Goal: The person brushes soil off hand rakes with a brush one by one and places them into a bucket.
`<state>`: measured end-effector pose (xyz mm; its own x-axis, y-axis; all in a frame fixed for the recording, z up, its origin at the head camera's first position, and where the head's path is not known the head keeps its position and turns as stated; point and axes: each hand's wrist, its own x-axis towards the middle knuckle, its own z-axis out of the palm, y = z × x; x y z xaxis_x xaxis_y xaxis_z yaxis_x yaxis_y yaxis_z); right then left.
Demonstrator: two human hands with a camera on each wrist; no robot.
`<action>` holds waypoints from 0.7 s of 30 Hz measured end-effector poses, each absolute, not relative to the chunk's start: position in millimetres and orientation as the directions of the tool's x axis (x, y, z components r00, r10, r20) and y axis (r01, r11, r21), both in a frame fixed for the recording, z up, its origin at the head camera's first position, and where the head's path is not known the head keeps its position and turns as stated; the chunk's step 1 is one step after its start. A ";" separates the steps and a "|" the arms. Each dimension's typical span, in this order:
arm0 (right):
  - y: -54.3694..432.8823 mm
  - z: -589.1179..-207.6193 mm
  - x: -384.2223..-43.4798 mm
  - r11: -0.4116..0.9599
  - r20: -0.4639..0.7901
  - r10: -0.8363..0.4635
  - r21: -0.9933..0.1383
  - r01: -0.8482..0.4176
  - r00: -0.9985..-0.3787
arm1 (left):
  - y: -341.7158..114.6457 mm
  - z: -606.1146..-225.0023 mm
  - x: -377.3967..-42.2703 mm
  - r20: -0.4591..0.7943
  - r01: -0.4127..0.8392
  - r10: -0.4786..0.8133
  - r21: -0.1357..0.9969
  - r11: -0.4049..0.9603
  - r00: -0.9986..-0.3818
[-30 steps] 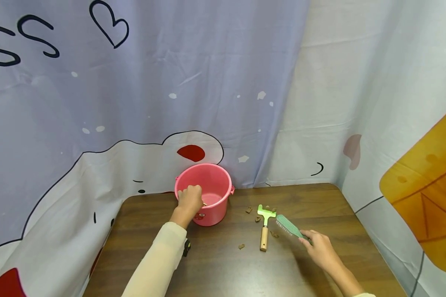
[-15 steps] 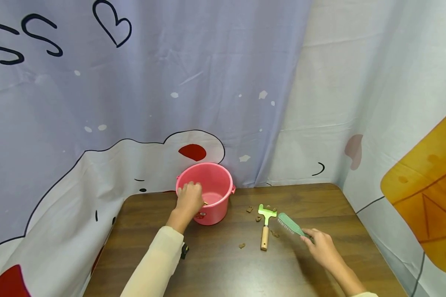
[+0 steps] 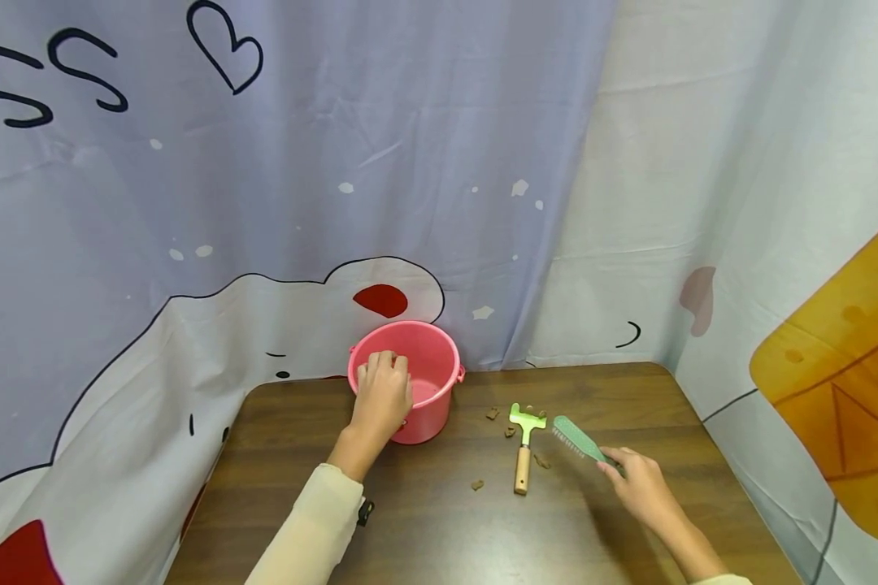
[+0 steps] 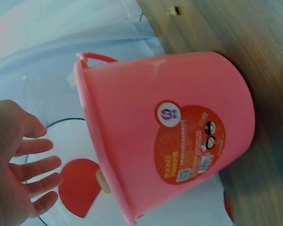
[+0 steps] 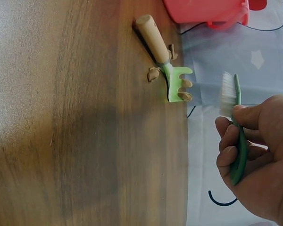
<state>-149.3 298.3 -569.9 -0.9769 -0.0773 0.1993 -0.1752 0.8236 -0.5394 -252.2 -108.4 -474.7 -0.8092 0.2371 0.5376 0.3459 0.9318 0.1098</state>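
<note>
Over the near left rim of a pink bucket (image 3: 428, 422) hovers my left hand (image 3: 382, 398). Its fingers are loosely extended and hold nothing in the left wrist view. A small tan, wood-coloured end (image 4: 103, 181) shows just past the bucket's rim there; the rest of it is hidden inside. My right hand (image 3: 644, 486) grips the handle of a green brush (image 3: 578, 437) with pale bristles, held above the table. To the brush's left lies a small hand rake (image 3: 527, 421) with a green head and wooden handle (image 5: 153, 40).
Several small brown curled bits (image 3: 477, 485) are scattered around the rake on the brown wooden table (image 3: 439, 536). One bit (image 5: 153, 74) lies beside the rake's neck. A printed curtain (image 3: 475, 203) hangs right behind the table's back edge.
My left hand's fingers have loosened, and the thin light-coloured thing seen beside them earlier no longer shows in the head view. The right hand and brush have shifted slightly right.
</note>
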 end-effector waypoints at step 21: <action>311.7 -564.7 -155.3 0.833 0.215 -0.083 -0.521 -0.186 -0.973 | -75.2 -494.8 -213.1 0.703 0.574 0.359 0.086 0.814 -0.614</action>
<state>-155.3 311.7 -564.7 -0.9732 -0.0826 0.2145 -0.1857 0.8329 -0.5213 -213.1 -75.2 -494.8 -0.6143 0.3588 0.7028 0.5742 0.8141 0.0863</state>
